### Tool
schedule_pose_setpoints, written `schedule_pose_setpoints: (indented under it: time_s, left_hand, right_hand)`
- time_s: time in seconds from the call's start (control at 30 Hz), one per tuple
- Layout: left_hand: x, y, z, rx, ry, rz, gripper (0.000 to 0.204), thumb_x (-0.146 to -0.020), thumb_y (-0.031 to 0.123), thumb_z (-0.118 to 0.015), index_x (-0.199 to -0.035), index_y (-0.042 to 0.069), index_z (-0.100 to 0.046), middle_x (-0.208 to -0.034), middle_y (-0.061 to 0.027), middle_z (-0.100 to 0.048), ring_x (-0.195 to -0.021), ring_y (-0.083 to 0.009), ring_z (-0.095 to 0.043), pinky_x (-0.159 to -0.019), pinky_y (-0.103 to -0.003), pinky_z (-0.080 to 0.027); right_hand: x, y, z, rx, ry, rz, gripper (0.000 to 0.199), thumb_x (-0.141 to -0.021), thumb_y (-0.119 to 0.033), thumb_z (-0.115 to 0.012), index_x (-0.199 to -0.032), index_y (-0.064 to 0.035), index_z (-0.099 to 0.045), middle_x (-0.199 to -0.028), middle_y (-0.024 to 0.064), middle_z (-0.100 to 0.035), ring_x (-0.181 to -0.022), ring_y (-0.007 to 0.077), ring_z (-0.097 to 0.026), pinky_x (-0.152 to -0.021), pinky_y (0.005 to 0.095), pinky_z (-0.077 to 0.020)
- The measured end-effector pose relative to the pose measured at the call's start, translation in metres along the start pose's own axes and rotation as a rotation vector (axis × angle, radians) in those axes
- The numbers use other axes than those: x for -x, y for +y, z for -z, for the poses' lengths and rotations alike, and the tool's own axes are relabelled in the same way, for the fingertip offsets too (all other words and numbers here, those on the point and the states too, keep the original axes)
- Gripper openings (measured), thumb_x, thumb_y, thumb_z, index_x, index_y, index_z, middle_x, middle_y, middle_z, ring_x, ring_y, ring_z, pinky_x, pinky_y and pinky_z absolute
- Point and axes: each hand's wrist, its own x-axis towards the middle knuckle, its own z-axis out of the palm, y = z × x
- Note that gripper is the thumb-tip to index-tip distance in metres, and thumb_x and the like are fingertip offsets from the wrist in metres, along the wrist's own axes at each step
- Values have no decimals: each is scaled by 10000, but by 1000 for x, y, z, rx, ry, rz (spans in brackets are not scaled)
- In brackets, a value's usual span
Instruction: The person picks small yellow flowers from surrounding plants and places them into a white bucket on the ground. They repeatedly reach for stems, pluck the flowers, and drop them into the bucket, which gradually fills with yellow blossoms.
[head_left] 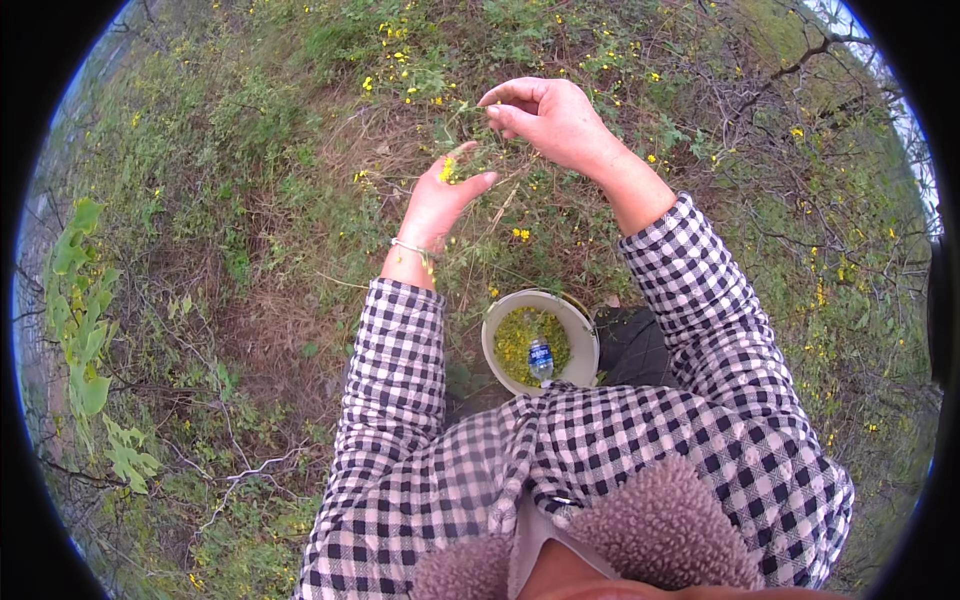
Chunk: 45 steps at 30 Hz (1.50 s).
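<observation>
The left hand is lying palm up, its fingers slightly apart and curled, and it is cupping a few small yellow flowers, probably so that they are not falling out. The right hand is hanging above and just beside it, with thumb and fingertips pinched together; whether a flower is clamped between them I cannot tell. Both hands are working among thin stems of a flowering bush. Below them, near the person's body, a white bucket is standing on the ground, holding many yellow-green flowers and a small plastic bottle. Dry grass and green weeds are covering the slope outdoors.
</observation>
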Motion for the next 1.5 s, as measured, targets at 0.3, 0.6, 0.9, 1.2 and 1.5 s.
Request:
schedule_pose_setpoints:
  time_s: [0.3,0.6,0.9,1.2,1.5]
  left_hand:
    - [12,25,20,279,65,-291,708,-762,237,-810,-1337,22,-456,-1171,-92,-592,-1074,-154,-546,-910,-284,-453]
    - [5,6,22,423,204,-323,232,-901,287,-673,-896,56,-690,-840,-7,-668,-779,-83,-540,-747,-245,-419]
    - [3,1,17,560,90,-248,191,-908,241,-664,-883,52,-650,-808,-30,-640,-752,-116,-557,-734,-248,-437]
    - [4,1,13,280,36,-189,179,-927,242,-631,-975,73,-669,-847,22,-645,-778,-60,-535,-704,-233,-412]
    - [8,2,23,59,79,-306,240,-944,290,-606,-880,73,-685,-682,55,-535,-641,-54,-469,-598,-242,-384]
  right_hand:
    - [9,-13,-17,77,-48,66,167,-890,-126,-621,-1019,-59,-704,-865,74,-714,-761,132,-690,-714,264,-554]
    - [12,-14,-44,350,93,512,151,-826,-128,-661,-961,-85,-711,-772,80,-667,-721,233,-665,-664,326,-547]
    - [1,-15,-23,-372,-137,-66,238,-893,-159,-639,-1037,27,-671,-814,38,-671,-749,87,-623,-700,221,-522]
    - [-10,1,-26,-315,-350,-175,227,-840,-176,-720,-937,28,-702,-704,9,-620,-623,64,-520,-565,207,-434]
    - [9,-6,-19,-381,-178,-228,203,-879,-154,-681,-955,35,-678,-719,0,-610,-620,55,-521,-566,188,-443]
